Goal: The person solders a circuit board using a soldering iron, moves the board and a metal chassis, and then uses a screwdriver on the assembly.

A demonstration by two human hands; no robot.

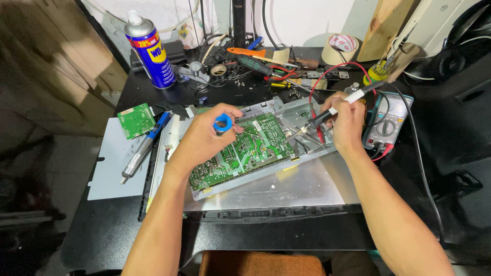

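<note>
Board [245, 148] lies on the metal chassis [302, 179]. My left hand [204, 135] pinches the solder spool [223, 122], my right hand [348, 122] grips the iron [327, 115] — I'd bring tip and wire onto one joint, steady.

At the far left of my table [286, 240] stands a spray can [150, 51] — a tall cylinder with a blue label, a yellow panel on it, a red band near the top and a bare silver shoulder under a white cap. Off to my right, just beyond my right hand [348, 125], lies a multimeter [388, 122] with a teal case; its small grey rectangular screen [400, 100] sits at the far end — too small for me to tell what it shows.
</note>
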